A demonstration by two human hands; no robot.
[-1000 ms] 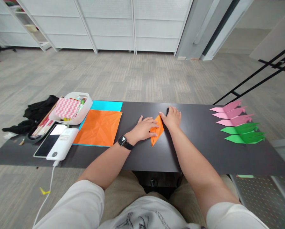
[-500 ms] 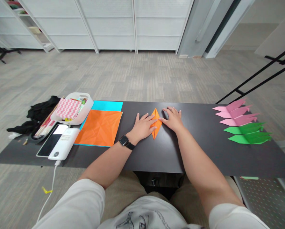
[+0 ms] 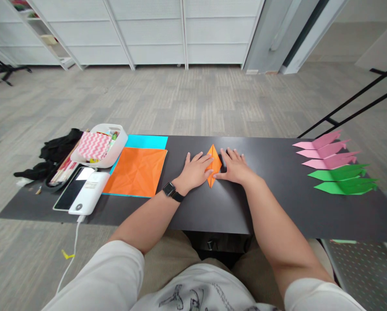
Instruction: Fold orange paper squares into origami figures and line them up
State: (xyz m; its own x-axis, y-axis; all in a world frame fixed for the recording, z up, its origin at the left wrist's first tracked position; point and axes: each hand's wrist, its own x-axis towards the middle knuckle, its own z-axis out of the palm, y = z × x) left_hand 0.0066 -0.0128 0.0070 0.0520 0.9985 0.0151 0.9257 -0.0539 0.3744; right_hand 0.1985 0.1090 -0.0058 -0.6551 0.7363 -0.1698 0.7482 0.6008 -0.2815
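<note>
An orange origami piece (image 3: 215, 164), folded into a narrow diamond, lies flat on the dark table (image 3: 199, 211) with one point toward me. My left hand (image 3: 197, 171) rests on its left side, fingers spread and fingertips on the paper. From the right, my right hand (image 3: 234, 166) lies with fingers stretched out; its thumb touches the paper's lower right part. Neither hand grips the paper. Left of my left hand is a stack of orange paper sheets (image 3: 136, 172), with blue paper (image 3: 148, 141) showing from under it.
Pink folded paper birds (image 3: 323, 149) and green ones (image 3: 342, 179) stand in a row at the right. On the left are a white basket (image 3: 117, 149), a white power bank (image 3: 88, 194) with a cable, a tablet-like device (image 3: 66, 196) and black cloth (image 3: 60, 144).
My right thumb has slid down along the right side of the orange paper, and the right fingers have straightened. My left hand stays nearly in place. The view has shifted slightly.
</note>
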